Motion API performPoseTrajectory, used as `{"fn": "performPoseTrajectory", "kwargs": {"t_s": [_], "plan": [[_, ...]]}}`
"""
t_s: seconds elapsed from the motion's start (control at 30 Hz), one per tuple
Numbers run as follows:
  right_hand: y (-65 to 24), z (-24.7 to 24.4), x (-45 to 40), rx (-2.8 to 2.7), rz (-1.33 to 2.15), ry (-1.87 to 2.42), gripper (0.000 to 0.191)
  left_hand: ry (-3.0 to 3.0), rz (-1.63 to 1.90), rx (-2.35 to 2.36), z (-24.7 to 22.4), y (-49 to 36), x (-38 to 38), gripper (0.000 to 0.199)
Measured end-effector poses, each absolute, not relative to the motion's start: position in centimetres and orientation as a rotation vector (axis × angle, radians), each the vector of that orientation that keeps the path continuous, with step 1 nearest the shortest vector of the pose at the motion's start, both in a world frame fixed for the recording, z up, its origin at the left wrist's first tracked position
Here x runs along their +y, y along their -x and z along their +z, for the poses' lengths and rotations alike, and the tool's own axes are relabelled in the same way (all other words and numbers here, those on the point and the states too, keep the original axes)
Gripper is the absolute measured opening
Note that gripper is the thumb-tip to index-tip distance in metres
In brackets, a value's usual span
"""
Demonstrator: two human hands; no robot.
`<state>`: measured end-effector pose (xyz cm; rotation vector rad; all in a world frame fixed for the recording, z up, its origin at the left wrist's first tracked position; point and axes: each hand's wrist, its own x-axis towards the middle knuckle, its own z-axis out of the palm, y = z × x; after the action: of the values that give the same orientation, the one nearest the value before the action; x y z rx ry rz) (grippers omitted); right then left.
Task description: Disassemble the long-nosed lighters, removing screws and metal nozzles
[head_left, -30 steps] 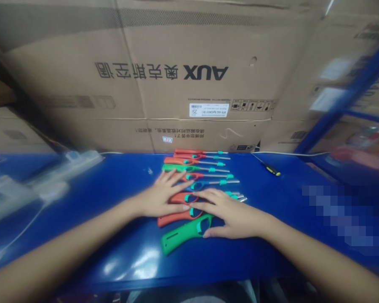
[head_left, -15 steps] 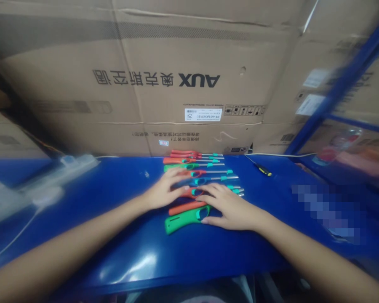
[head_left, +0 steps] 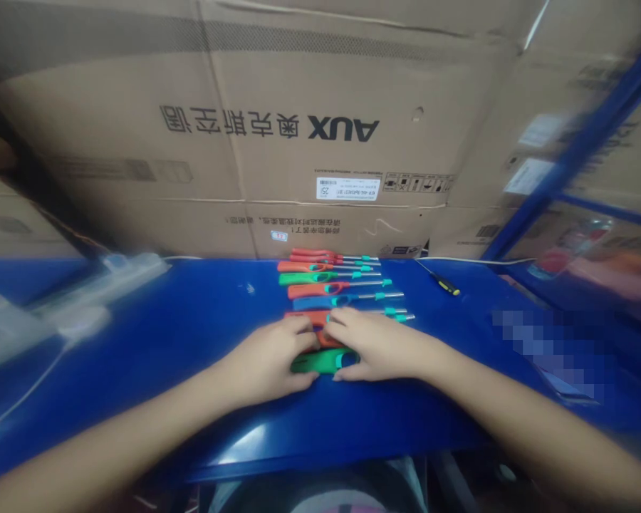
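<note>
Several long-nosed lighters lie side by side on a blue table point(head_left: 192, 320), handles to the left and metal tubes to the right. Nearest me is a green lighter point(head_left: 323, 362). My left hand point(head_left: 272, 360) is closed about its handle end, thumb on the near side and fingers over the far side. My right hand point(head_left: 371, 345) is closed on its trigger end and hides its tube. An orange-red lighter point(head_left: 325, 338) shows partly between my hands. Beyond lie another orange-red lighter point(head_left: 304, 318), a blue lighter point(head_left: 318, 302) and a red-orange lighter point(head_left: 310, 290).
A large cardboard box point(head_left: 278, 171) stands along the back. On the right lie a screwdriver point(head_left: 444, 283) and a blurred, pixelated item point(head_left: 555, 356). A white power strip point(head_left: 122, 285) with a plug and cable is on the left. A blue post point(head_left: 566, 164) slants at right.
My left hand has come toward me from the farther lighters onto the green lighter's handle. My right hand's fingers have drawn in around it. The green lighter has shifted slightly away and lies straighter.
</note>
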<state>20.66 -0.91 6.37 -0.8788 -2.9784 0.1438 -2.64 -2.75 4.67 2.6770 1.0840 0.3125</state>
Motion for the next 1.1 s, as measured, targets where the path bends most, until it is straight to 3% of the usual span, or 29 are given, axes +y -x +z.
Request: {"fn": "performPoseTrajectory", "kwargs": {"t_s": [0.2,0.37,0.63,0.9,1.1], "plan": [[-21.5,5.4,-0.6,-2.879,0.191,0.931,0.050,-2.727,0.438,1.011,3.4,3.4,-2.1,0.027],[-21.9,5.8,-0.4,-2.839,0.370,1.040,0.046,-2.726,0.529,1.016,2.7,3.5,-1.9,0.025],[-21.6,4.0,0.1,-2.701,0.353,1.066,0.016,-2.589,0.689,0.993,1.8,3.5,-0.7,0.021],[-22.5,3.0,2.1,-2.557,0.339,1.379,0.043,-2.445,0.782,1.014,0.6,4.3,1.4,0.022],[-22.7,3.7,2.2,-2.594,0.218,1.363,0.047,-2.533,0.734,1.010,1.2,4.3,1.2,0.023]]}}
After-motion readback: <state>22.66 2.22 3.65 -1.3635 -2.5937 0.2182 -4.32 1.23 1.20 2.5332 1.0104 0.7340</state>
